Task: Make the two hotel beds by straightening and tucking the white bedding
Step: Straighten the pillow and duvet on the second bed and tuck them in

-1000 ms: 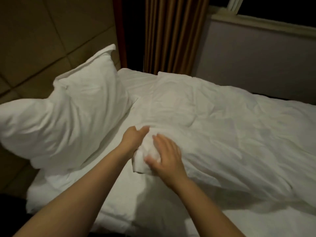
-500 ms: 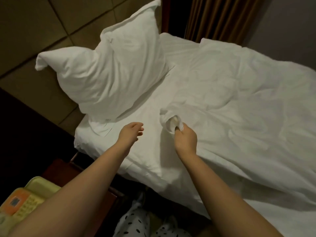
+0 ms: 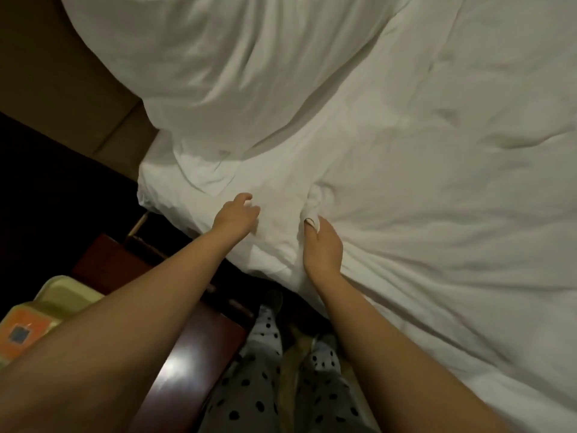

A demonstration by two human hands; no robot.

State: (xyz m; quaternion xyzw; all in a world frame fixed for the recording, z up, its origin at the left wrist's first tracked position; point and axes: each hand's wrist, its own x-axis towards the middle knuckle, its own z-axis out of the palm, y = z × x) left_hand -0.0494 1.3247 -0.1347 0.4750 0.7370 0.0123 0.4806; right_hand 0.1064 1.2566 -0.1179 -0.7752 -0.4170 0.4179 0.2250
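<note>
A white duvet [image 3: 437,170] covers the bed and is creased, with its corner bunched near the bed's near edge. My right hand [image 3: 321,245] grips that bunched duvet corner [image 3: 315,201], and cloth pokes out above the fist. My left hand [image 3: 235,215] lies on the white bottom sheet [image 3: 199,179] close to the mattress edge, fingers curled onto the cloth; a bit of white shows at its fingertips. A white pillow [image 3: 199,57] leans at the head of the bed, upper left.
A dark red wooden nightstand [image 3: 175,354] stands at the lower left beside the bed, with a pale yellow telephone [image 3: 40,314] on it. A padded tan headboard [image 3: 53,76] fills the upper left. My legs in spotted trousers [image 3: 259,385] stand between nightstand and bed.
The view has tilted down and closer to the bed edge. My right hand keeps hold of the duvet corner; my left hand has come down onto the sheet near the mattress edge.
</note>
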